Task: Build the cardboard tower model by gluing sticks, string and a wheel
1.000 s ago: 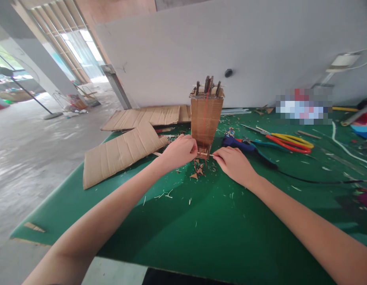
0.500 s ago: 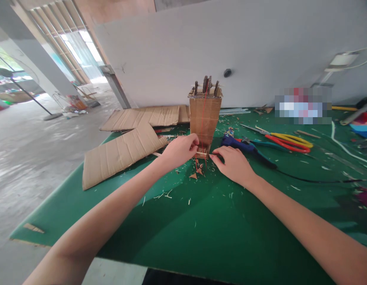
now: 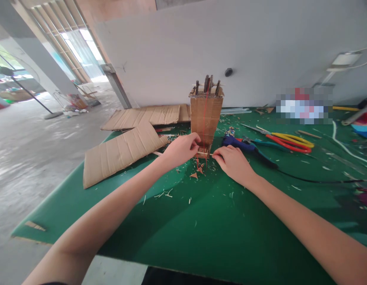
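A narrow upright cardboard tower [image 3: 211, 114] stands on the green table. Notched dark cardboard pieces [image 3: 207, 84] top it, and red string [image 3: 205, 113] runs down its front. A thin wooden stick [image 3: 203, 153] lies crosswise at its base. My left hand [image 3: 182, 149] is at the tower's lower left, fingers curled closed beside the stick's left part; what they grip is hidden. On the other side, the thumb and fingertips of my right hand [image 3: 233, 161] pinch the stick's right end. Cardboard scraps [image 3: 194, 175] and string ends lie just in front of the base.
Cardboard sheets [image 3: 121, 156] lie at the left. To the right are a blue-handled tool [image 3: 248, 147] with a black cord, scissors [image 3: 290, 141] with red and yellow handles, and a white cord [image 3: 339, 140]. A grey wall [image 3: 171, 59] rises behind. Wood shavings dot the table.
My right fingertips have closed on the stick's right end, which now shows between them and the tower. My left hand stays at the tower's lower left. The view shifts slightly.
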`<state>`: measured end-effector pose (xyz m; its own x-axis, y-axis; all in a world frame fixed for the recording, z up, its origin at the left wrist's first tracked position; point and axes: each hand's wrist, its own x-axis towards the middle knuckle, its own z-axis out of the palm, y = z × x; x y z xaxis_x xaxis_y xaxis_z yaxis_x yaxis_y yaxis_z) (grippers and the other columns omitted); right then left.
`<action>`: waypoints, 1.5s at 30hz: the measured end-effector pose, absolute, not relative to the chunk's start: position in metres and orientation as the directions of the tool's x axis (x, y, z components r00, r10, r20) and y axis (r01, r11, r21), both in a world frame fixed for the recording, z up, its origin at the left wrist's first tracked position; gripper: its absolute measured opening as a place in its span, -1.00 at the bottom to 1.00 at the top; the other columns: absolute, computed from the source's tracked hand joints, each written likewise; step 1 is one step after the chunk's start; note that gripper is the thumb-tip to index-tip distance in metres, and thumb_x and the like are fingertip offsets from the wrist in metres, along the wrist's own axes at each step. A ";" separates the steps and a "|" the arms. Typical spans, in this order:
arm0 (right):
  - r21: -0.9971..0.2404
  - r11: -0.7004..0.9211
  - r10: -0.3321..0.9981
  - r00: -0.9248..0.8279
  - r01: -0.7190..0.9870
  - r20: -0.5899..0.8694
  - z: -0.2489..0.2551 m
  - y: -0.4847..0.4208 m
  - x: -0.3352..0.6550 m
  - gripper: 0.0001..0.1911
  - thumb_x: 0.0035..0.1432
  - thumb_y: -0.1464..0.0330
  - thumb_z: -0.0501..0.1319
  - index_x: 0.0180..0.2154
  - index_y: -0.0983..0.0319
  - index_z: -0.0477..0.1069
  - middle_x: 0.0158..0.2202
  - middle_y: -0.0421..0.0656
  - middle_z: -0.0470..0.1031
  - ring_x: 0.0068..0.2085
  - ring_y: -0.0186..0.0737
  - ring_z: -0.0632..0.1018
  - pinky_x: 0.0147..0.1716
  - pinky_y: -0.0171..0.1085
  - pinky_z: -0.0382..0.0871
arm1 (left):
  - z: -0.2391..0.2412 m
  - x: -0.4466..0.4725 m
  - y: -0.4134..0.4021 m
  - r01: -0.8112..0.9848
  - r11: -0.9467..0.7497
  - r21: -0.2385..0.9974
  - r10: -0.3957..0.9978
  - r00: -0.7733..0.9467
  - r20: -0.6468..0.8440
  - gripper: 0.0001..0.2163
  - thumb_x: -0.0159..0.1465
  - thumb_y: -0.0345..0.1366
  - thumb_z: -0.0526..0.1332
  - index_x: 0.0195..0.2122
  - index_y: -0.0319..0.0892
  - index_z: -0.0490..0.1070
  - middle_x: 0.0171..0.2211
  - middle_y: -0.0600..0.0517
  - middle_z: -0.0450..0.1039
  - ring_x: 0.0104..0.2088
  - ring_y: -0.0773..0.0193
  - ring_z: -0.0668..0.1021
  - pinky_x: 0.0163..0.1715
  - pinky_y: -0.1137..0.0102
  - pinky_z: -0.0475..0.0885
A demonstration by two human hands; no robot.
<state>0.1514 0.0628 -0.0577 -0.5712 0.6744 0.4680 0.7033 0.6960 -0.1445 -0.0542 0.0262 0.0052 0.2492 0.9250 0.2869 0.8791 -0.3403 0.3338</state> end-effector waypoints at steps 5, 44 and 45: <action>-0.143 0.700 0.668 -0.571 0.700 0.477 -0.058 0.064 0.151 -0.75 0.30 0.30 0.01 -0.36 0.20 0.40 -0.36 -0.15 0.53 -0.27 -0.13 0.43 -0.32 -0.19 0.13 | 0.007 -0.054 0.025 0.874 -0.345 0.342 0.924 0.251 0.289 -0.81 0.19 -0.41 0.08 -0.19 -0.13 0.36 -0.35 0.07 0.52 -0.45 0.34 0.48 -0.45 0.40 0.29; -0.166 0.665 0.713 -0.553 0.728 0.431 -0.055 0.062 0.151 -0.74 0.28 0.33 0.02 -0.33 0.21 0.46 -0.37 -0.17 0.54 -0.28 -0.16 0.43 -0.30 -0.20 0.12 | 0.022 -0.045 0.013 0.006 0.345 0.939 0.870 0.373 -0.322 -0.91 0.22 -0.35 0.18 -0.24 -0.19 0.36 -0.43 0.04 0.39 -0.64 0.55 0.24 -0.67 0.53 -0.08; -0.163 0.664 0.712 -0.550 0.730 0.435 -0.055 0.061 0.151 -0.75 0.28 0.33 0.02 -0.33 0.21 0.45 -0.37 -0.17 0.54 -0.27 -0.15 0.44 -0.30 -0.20 0.12 | 0.025 -0.044 0.010 0.001 0.328 0.945 0.857 0.420 -0.298 -0.90 0.23 -0.33 0.18 -0.23 -0.19 0.37 -0.42 0.05 0.38 -0.63 0.55 0.24 -0.67 0.53 -0.06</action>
<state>0.1510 0.0614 -0.0552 -0.5504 0.7125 0.4353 0.7299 0.6637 -0.1635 -0.0442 0.0098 0.0250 0.4204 0.8569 -0.2982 0.0014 0.3281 0.9447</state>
